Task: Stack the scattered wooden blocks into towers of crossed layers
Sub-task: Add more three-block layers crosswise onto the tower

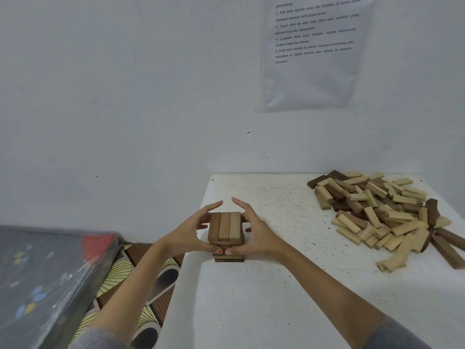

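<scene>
The tower [224,226] is sitting near the left edge of the desk [251,311]; its top layer is showing three blocks lying side by side, with a few layers under it, partly hidden by the thumbs. The left hand [185,235] and the right hand [256,238] are cupping the tower from both sides; the thumbs [219,251] are pressing on the front, low down, and the other fingers [214,205] are wrapping round the sides and back, with the two pointing fingers lifting up over the top, nearly meeting.

This is looking like the squaring step; to do it well, both hands should be pushing gently and evenly, so no block is sticking out and nothing is sliding off; a hard push from one side could be tipping the tower toward the desk edge.

The pile [377,210] of loose blocks is lying well apart, far right on the desk; many are waiting. A paper [314,71] is hanging on the wall above.
</scene>
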{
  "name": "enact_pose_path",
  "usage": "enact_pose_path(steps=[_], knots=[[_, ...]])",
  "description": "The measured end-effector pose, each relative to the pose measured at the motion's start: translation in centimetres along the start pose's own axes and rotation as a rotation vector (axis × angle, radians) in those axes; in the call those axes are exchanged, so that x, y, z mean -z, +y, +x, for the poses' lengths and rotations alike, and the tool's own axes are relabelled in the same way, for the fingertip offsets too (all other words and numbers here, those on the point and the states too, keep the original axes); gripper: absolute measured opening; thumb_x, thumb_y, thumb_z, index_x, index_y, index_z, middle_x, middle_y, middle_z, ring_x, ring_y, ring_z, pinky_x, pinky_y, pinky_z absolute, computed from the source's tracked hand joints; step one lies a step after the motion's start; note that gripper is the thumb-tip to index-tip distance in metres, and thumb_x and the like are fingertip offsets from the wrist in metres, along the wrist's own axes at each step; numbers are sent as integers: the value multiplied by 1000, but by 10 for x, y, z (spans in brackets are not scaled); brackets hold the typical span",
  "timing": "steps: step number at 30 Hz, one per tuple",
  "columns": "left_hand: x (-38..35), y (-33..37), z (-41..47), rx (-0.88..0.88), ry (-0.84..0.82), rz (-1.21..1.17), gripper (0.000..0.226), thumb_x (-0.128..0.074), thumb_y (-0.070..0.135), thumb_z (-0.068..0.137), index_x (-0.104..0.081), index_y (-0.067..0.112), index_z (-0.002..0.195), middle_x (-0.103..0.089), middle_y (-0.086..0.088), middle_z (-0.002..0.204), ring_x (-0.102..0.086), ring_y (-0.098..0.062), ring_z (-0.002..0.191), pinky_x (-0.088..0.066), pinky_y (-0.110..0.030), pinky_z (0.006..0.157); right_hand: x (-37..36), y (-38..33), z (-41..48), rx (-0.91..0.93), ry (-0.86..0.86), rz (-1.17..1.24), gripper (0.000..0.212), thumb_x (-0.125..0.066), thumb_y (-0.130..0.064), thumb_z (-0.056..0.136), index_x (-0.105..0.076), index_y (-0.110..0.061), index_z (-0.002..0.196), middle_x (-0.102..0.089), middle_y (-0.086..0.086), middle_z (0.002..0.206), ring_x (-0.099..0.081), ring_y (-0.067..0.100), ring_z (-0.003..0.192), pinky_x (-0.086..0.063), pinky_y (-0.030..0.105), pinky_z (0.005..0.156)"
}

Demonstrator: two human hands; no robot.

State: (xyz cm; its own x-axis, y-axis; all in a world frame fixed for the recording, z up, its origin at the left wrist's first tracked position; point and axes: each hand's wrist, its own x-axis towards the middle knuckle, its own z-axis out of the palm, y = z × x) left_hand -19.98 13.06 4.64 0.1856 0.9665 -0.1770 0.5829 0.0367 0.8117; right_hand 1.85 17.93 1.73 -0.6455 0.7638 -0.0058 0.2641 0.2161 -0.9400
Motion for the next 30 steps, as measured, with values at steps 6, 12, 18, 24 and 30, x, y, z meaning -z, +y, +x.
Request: enact_pose_path(steps=[6,12,18,24,30], knots=[[-1,-1,0,9,2,-8,103,-89,18,67,-28,42,146,-53,10,133,-49,-5,125,-36,-35,113,-2,5,-2,-14,20,8,115,-88,-19,67,-12,-43,149,-50,-11,123,-43,-9,117,-35,-2,79],[-1,1,1,10,7,4,99,-88,15,68,-32,39,145,-51,11,135,-50,-3,124,-37,-34,112,-4,6,-1,-14,36,-6,111,-88,-22,66,-17,-42,149,-50,-11,125,-43,-10,117,-35,4,83],[-1,0,0,-5,9,10,95,-88,16,68,-35,36,144,-51,13,136,-49,-2,125,-38,-35,111,-4,7,-2,-6,45,0,112,-89,-25,65,-17,-43,148,-51,-12,127,-42,-11,119,-36,5,85],[-1,0,0,7,8,15,101,-90,20,66,-31,41,145,-51,13,136,-48,-3,126,-38,-35,111,-5,8,-3,-7,57,22,114,-90,-24,65,-15,-43,149,-50,-15,126,-42,-11,118,-38,4,82],[-2,-1,-2,-5,28,17,96,-89,22,66,-35,39,144,-52,13,135,-49,-3,125,-38,-38,110,-6,9,-2,-8,67,22,111,-90,-24,65,-19,-45,147,-50,-11,130,-44,-6,119,-40,7,82]])
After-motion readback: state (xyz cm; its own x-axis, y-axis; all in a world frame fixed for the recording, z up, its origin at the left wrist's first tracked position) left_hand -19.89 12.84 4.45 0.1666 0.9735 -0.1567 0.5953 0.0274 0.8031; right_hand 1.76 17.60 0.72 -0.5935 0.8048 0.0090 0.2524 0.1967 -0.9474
